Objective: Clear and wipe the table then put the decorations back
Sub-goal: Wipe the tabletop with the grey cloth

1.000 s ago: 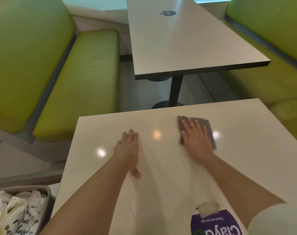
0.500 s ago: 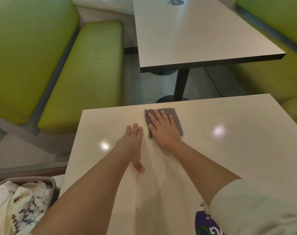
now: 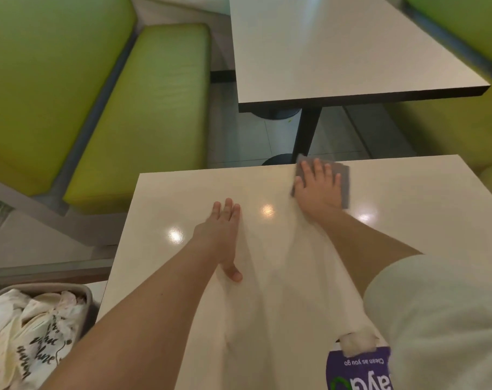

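A cream table point(image 3: 182, 198) fills the lower middle of the head view. My right hand point(image 3: 318, 185) lies flat with spread fingers on a grey cloth point(image 3: 343, 181) at the table's far edge, pressing it down. My left hand point(image 3: 223, 229) rests flat on the tabletop, fingers straight and together, thumb out toward me, holding nothing. A purple pack of wipes point(image 3: 358, 368) with a white sheet sticking out sits at the near right edge, partly under my sleeve.
A grey bin point(image 3: 83, 291) holding white bags with black lettering stands at the lower left, beside the table. Green bench seats point(image 3: 143, 114) flank both sides. A second table point(image 3: 337, 52) stands beyond a gap of tiled floor.
My right hand has slid the grey cloth from the middle back to the right, now along the table's far edge. My left hand has stayed flat in place.
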